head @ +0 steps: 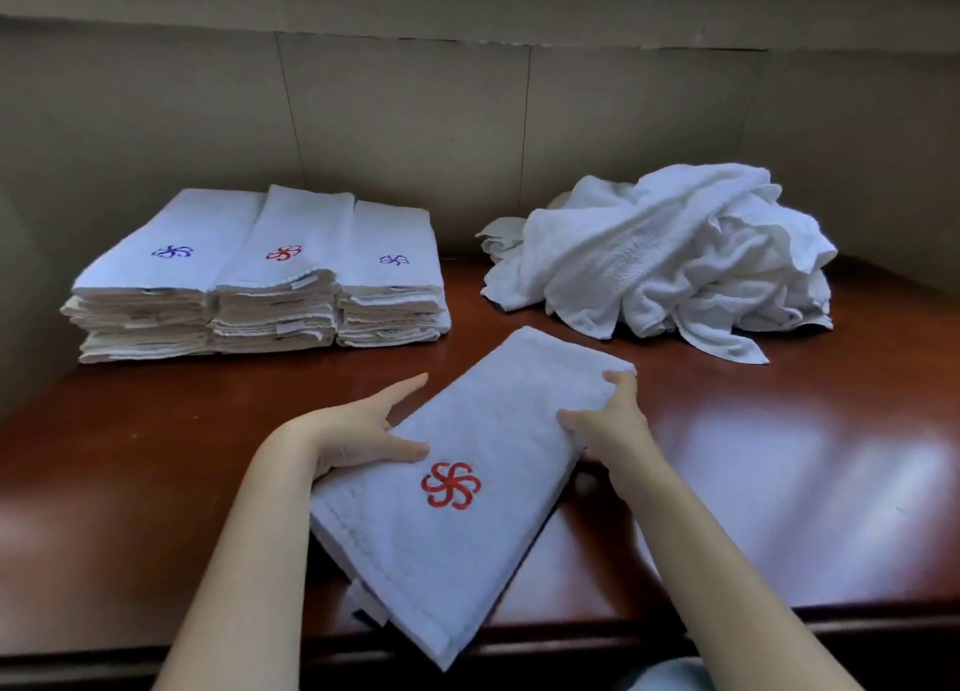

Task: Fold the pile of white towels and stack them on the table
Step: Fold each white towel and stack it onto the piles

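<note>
A folded towel [483, 420] with a red emblem [451, 485] lies at a slant on the near middle of the brown counter [779, 456], and its near corner reaches over the counter's edge. The left hand [358, 430] holds its left long edge, with the thumb on top and the index finger straight. The right hand [613, 425] grips the right edge near the far corner with curled fingers. Three stacks of folded towels [260, 285] stand side by side at the far left. The loose pile of towels [665, 259] lies at the far right.
</note>
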